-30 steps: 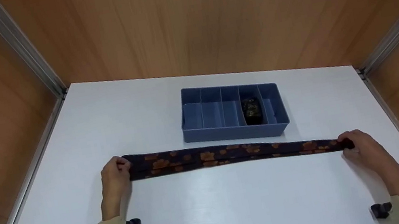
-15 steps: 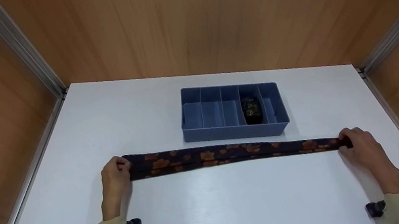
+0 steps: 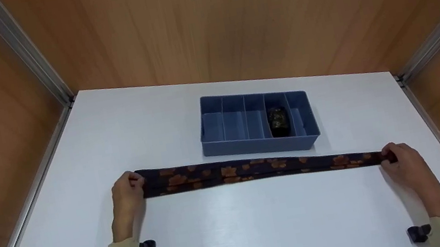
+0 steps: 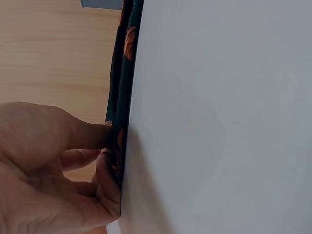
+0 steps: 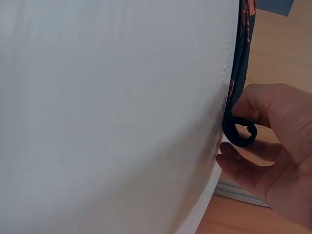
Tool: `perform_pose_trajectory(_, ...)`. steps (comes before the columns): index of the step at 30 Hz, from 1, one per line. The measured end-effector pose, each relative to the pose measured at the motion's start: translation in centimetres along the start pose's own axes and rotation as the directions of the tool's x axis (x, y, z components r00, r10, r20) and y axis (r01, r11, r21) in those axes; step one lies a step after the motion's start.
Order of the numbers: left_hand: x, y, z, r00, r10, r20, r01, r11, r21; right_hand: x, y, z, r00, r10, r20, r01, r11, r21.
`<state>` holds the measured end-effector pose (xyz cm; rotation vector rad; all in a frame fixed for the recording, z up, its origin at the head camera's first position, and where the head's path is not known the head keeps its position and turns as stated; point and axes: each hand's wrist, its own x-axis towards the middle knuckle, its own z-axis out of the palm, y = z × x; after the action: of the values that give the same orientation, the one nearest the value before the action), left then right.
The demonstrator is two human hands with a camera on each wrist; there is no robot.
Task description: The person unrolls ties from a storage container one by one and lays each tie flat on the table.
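A long, narrow strip of folded dark blue cloth with orange flowers [image 3: 228,171] lies stretched across the white table. My left hand [image 3: 125,199] pinches its left end, thumb above and fingers tucked at the edge, as the left wrist view shows the hand [image 4: 53,165] up close. At the other end, my right hand [image 3: 411,166] holds the tip between thumb and fingers. In the right wrist view that cloth end [image 5: 239,134] curls into a small loop inside the hand [image 5: 280,141]. Part of each end is hidden by fingers.
Just behind the cloth stands a blue box [image 3: 257,145] divided into several compartments. A dark bundle with gold pattern [image 3: 279,122] sits in the second compartment from the right. Wooden panels [image 3: 202,22] wall in the table [image 3: 239,233] at the back and sides.
My right hand shifted slightly left and then back out to the right, with the cloth's end still in its fingers. The left hand and the box stay in place.
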<state>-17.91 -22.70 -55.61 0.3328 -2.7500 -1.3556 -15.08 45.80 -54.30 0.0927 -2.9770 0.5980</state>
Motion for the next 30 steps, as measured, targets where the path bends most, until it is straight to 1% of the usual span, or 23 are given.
perform_pose_trajectory(3, 0.0, 0.0, 0.0, 1.0, 0.005, -0.005, -0.005, 1.0, 0.002, -0.1, 0.2, -0.2, 1.0, 0.026, 0.009, -0.026, 1.0, 0.004)
perform_pose_trajectory(6, 0.0, 0.0, -0.1, 1.0, 0.013, -0.015, -0.013, 1.0, 0.001, -0.3, 0.3, -0.2, 1.0, 0.028, 0.005, -0.028, 1.0, 0.006)
perform_pose_trajectory(10, -0.1, 0.1, 0.0, 1.0, 0.01, -0.014, -0.01, 1.0, -0.003, -0.5, 0.4, -0.2, 0.999, 0.031, -0.027, -0.03, 0.999, 0.025)
perform_pose_trajectory(17, -0.1, 0.1, 0.1, 1.0, -0.003, -0.009, 0.003, 1.0, 0.001, -0.8, 0.7, 0.0, 0.995, 0.06, -0.081, -0.056, 0.998, 0.04)
perform_pose_trajectory(22, -0.1, 0.0, 0.2, 1.0, -0.003, -0.009, 0.003, 1.0, 0.006, -0.8, 0.9, 0.1, 0.993, 0.053, -0.102, -0.053, 0.999, 0.0)
perform_pose_trajectory(26, -0.1, 0.0, 0.1, 1.0, 0.001, -0.008, -0.001, 1.0, 0.005, -0.7, 1.0, 0.1, 0.994, 0.052, -0.098, -0.054, 0.999, -0.01)
perform_pose_trajectory(30, -0.1, 0.0, 0.1, 1.0, 0.006, -0.002, -0.006, 1.0, 0.009, -0.6, 1.2, -0.2, 0.995, 0.087, -0.056, -0.085, 0.996, 0.027)
